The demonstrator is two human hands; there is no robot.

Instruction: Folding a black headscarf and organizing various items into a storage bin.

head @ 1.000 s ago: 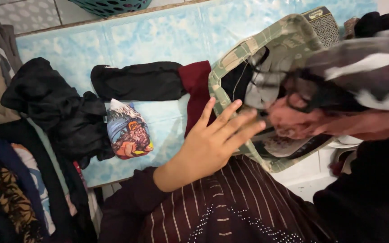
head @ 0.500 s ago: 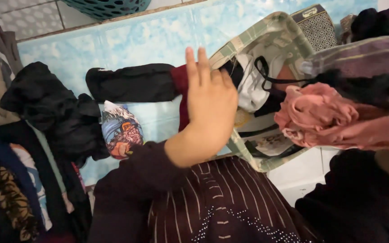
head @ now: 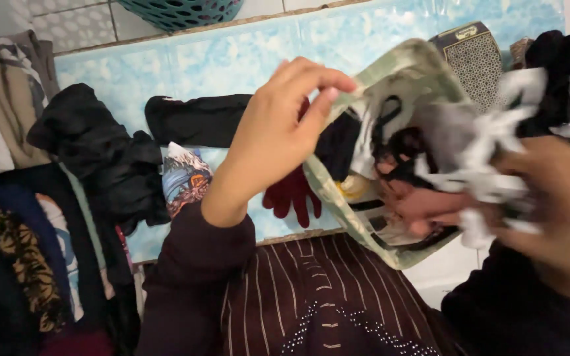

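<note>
Nearest to me, my right hand (head: 555, 211) hung blurred over the near right corner of the green patterned basket (head: 417, 66), fingers closed round a bunch of white and black cloth (head: 489, 148) that trailed over the clothes inside. My left hand (head: 275, 135) was at the basket's left rim, thumb and fingertips pinched together on the edge. Just left of the basket, under that hand, a dark red garment (head: 293, 194) lay on the blue marbled desk (head: 232, 59). Further left sat a printed folded piece (head: 185, 177), a black roll (head: 196, 118) and a crumpled black heap (head: 94, 148). Beyond the basket stood a patterned box (head: 476, 53); past the desk's far edge, a teal hamper (head: 179, 10).
</note>
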